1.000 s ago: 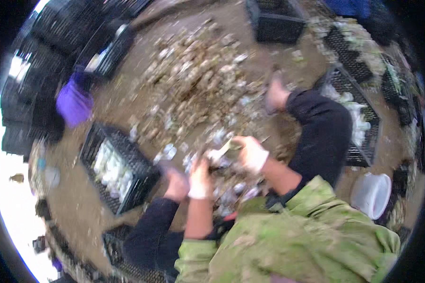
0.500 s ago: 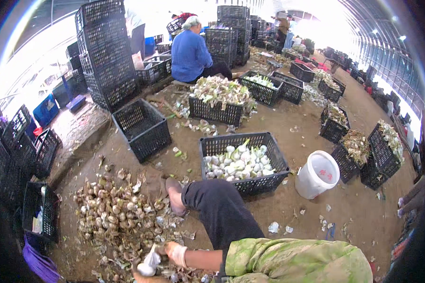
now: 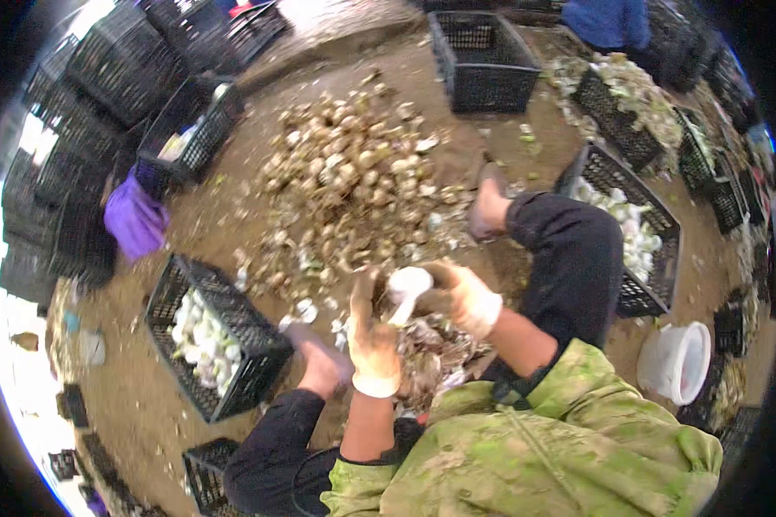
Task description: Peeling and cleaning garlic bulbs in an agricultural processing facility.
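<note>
Right in the middle, a white garlic bulb [image 3: 412,281] sits between the two hands! The right hand [image 3: 469,299] has it, fingers curled against its side; the left hand [image 3: 374,349] points its fingers upward, thumb near the stem, and whether it grips cannot be told. Just beneath them, papery skins [image 3: 435,351]; beyond, a pile of garlic [image 3: 353,164]. Off to the hands' left, a black crate [image 3: 252,334] of white bulbs, and another crate [image 3: 643,298] well to their right!

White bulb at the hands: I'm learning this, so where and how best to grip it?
Probably grip the white bulb by its round body, from the right: that side faces the right hand, while the narrow stem points to lower left.
</note>
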{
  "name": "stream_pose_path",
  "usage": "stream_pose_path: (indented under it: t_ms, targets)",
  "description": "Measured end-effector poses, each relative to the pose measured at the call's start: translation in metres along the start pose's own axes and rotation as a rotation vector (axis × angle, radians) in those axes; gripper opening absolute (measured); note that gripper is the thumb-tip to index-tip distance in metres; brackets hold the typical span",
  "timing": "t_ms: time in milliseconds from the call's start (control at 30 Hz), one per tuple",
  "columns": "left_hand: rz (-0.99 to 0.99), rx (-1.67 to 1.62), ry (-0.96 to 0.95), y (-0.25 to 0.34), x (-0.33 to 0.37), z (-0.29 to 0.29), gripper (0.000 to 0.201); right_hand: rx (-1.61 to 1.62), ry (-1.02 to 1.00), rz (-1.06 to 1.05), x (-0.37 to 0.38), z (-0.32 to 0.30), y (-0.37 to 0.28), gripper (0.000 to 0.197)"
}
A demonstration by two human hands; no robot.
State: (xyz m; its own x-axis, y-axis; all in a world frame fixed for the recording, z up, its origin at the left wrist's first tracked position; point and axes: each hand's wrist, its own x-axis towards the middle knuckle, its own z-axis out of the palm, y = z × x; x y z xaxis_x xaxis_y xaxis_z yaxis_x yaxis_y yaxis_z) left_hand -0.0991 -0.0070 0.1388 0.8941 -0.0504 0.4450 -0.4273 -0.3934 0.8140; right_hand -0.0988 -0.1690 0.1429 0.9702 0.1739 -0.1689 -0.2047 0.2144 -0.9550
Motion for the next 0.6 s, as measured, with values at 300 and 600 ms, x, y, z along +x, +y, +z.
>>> stream_pose_path:
  t_ms: [300,600]
  targets:
    - [-0.105,0.067,-0.085,0.017,0.015,-0.023,0.023,-0.033,-0.02,0.026,0.006,-0.003,0.01,0.05]
    - [-0.082,0.18,-0.018,0.002,0.002,-0.004,0.007,-0.132,-0.102,0.058,0.001,-0.01,0.016,0.043]
